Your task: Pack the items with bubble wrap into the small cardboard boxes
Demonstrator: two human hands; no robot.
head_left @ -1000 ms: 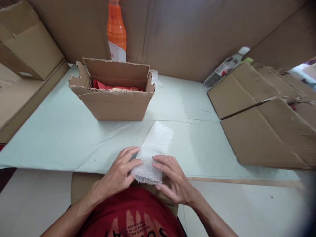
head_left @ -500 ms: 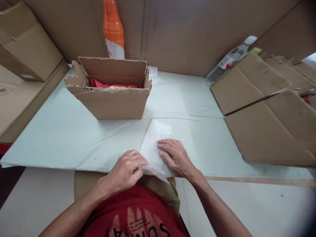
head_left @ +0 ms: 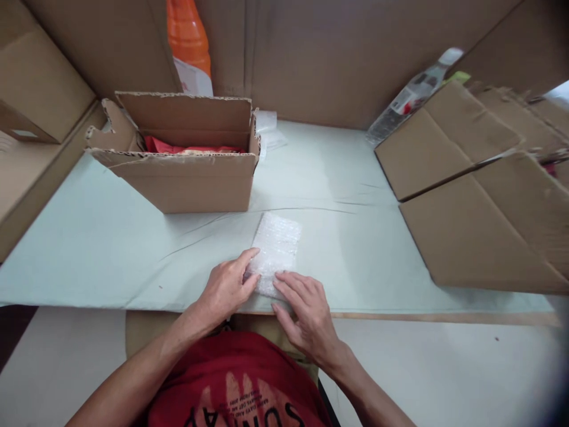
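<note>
Hands press flat, fingers spread, grasping nothing: left hand (head_left: pixel 224 289) and right hand (head_left: pixel 306 314) pin the bubble-wrap packet (head_left: pixel 275 249) near the table (head_left: pixel 111 249) edge. Risk: uneven pressure could let the fold spring open.

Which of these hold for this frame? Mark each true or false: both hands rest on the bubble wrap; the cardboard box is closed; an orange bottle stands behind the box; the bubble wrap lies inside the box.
1. Both the left hand and right hand rest on the bubble wrap: true.
2. The cardboard box is closed: false, its flaps stand open, red contents showing.
3. An orange bottle stands behind the box: true.
4. The bubble wrap lies inside the box: false, it lies on the table in front.
</note>
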